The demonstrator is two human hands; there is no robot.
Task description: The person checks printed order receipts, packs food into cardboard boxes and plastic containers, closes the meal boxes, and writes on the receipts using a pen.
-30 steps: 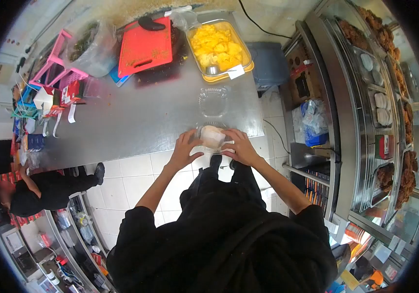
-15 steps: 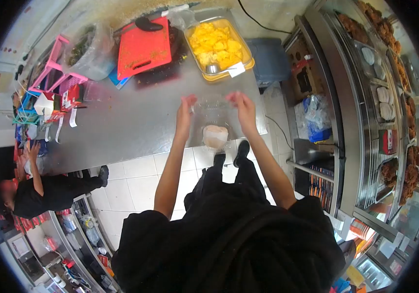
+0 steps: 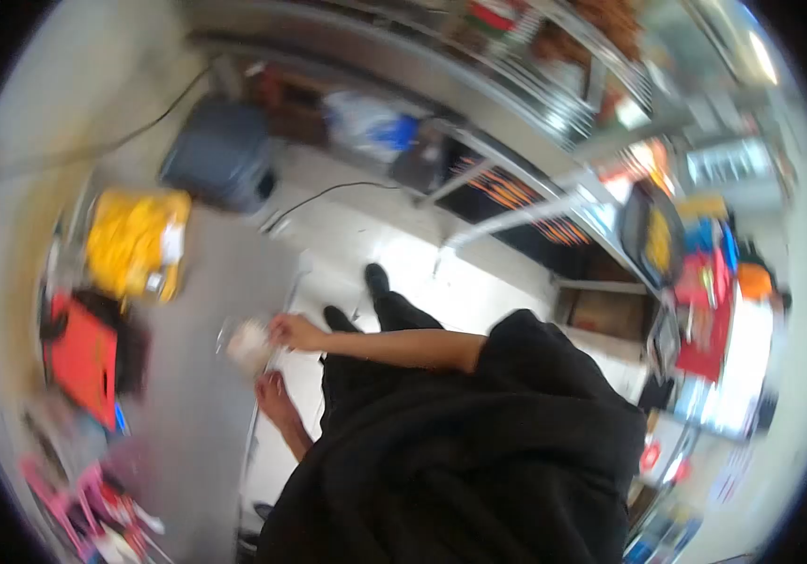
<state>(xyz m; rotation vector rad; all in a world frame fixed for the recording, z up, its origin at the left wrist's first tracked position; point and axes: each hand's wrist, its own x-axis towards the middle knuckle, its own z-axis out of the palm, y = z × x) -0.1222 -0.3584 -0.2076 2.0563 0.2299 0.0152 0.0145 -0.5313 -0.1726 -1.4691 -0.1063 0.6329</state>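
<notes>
A clear plastic container [image 3: 225,335] with a pale, rounded food item [image 3: 250,346] in it is by the near edge of the steel table [image 3: 187,395]. My right hand [image 3: 296,333] has its fingers closed at the container's far right edge. Lower down, my left hand [image 3: 275,395] pinches the near corner. Motion blur hides whether the lid is fully down.
A yellow-filled tray [image 3: 136,246] and a red cutting board [image 3: 81,357] stand along the wall side. Pink racks [image 3: 65,498] are at lower left. A grey bin [image 3: 220,155] sits beyond the table's end, near metal shelving [image 3: 507,202].
My view has swung to the right, so the table now lies on the left. My hands have come from the raised lid's sides to close around the container's near side.
</notes>
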